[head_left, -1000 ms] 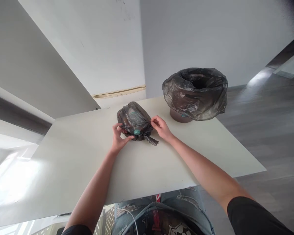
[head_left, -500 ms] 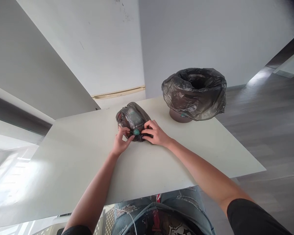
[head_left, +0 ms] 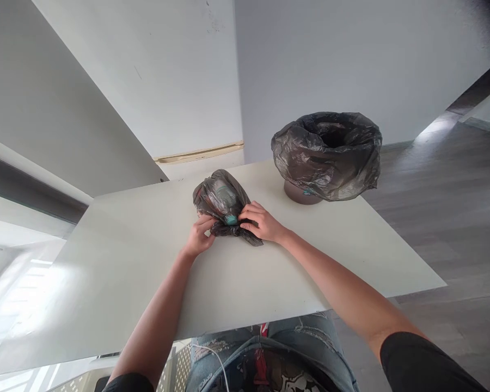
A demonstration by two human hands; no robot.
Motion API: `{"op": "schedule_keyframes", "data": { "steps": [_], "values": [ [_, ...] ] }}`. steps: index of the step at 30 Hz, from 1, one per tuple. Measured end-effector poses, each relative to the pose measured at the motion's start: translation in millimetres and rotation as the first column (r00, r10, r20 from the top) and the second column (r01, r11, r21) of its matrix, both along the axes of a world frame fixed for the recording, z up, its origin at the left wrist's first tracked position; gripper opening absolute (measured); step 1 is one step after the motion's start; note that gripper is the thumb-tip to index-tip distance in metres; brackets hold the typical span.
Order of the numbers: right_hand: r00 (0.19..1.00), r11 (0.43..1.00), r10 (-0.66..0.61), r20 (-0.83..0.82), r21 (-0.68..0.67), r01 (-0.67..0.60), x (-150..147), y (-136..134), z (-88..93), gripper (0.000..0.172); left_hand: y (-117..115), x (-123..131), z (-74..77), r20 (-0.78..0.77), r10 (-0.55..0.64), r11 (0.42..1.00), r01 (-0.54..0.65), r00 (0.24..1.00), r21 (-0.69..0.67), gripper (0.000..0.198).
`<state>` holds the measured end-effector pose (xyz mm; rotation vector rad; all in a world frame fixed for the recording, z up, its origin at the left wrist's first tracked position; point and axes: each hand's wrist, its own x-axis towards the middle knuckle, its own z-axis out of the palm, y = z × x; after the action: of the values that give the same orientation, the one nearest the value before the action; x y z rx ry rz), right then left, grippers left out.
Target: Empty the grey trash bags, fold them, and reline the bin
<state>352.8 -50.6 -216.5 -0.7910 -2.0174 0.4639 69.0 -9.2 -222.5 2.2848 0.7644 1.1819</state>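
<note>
Left hand (head_left: 201,234) and right hand (head_left: 262,222), fingers curled, grip the near side of the rounded black plastic bag (head_left: 220,193). The flat white table (head_left: 147,256) beneath the bag extends widely to its left.

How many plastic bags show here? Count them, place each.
2: a filled bag on the white table, touched by left hand and right hand; a bin liner over the brown bin, farther right. More could be hidden inside.

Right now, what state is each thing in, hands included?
Bundled bag: filled, gathered on its near side, knot unclear
Left hand: curled, gripping the bag's near left
Right hand: curled, gripping the bag's near right
Bin: upright, mostly covered
Bin liner: draped over bin, mouth open
</note>
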Motion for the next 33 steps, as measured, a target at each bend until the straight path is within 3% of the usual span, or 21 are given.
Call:
{"op": "schedule_keyframes", "data": {
  "steps": [3, 6, 13, 17, 22, 26, 30, 33],
  "values": [
    [1.000, 0.999, 0.026, -0.003, 0.030, -0.026, -0.2, 0.5, -1.9, 0.014, 3.3, 1.6, -1.4, -0.117, -0.095, 0.983, 0.111, 0.989, 0.145, 0.016],
    [0.998, 0.999, 0.032, -0.055, 0.015, -0.031, -0.8, -0.6, -0.9, 0.019, 3.8, 5.2, -4.9, -0.136, -0.082, 0.979, 0.105, 0.987, 0.174, 0.004],
    [0.978, 0.977, -0.119, -0.173, -0.197, 0.084, 3.1, -4.6, 2.8, 0.027, -6.9, 4.5, 10.8, 0.130, 0.114, 0.993, -0.112, 0.985, -0.021, 0.020],
    [0.945, 0.953, -0.189, -0.268, -0.281, 0.111, 8.1, -4.4, 2.8, 0.034, -8.5, 4.5, 17.8, 0.248, 0.141, 0.985, -0.110, 0.958, -0.133, 0.030],
    [0.879, 0.931, -0.302, -0.369, -0.311, 0.189, 11.4, -3.7, 5.8, 0.041, -4.7, 0.1, 16.3, 0.430, 0.202, 0.967, -0.109, 0.880, -0.231, 0.048],
    [0.881, 0.951, -0.267, -0.390, -0.255, 0.176, 9.3, -5.5, 10.3, 0.045, -4.4, -3.8, 15.8, 0.268, 0.092, 0.987, -0.052, 0.959, -0.151, 0.055],
    [0.920, 0.962, -0.205, -0.333, -0.239, 0.128, 6.3, -8.7, 11.8, 0.040, -6.8, 3.9, 13.7, 0.018, -0.006, 0.998, 0.007, 1.000, -0.060, 0.041],
    [0.940, 0.960, -0.180, -0.291, -0.261, 0.103, 6.6, -9.6, 10.0, 0.036, -8.8, 10.7, 13.3, -0.033, -0.041, 0.999, 0.041, 0.999, 0.008, 0.020]
  ]
}}
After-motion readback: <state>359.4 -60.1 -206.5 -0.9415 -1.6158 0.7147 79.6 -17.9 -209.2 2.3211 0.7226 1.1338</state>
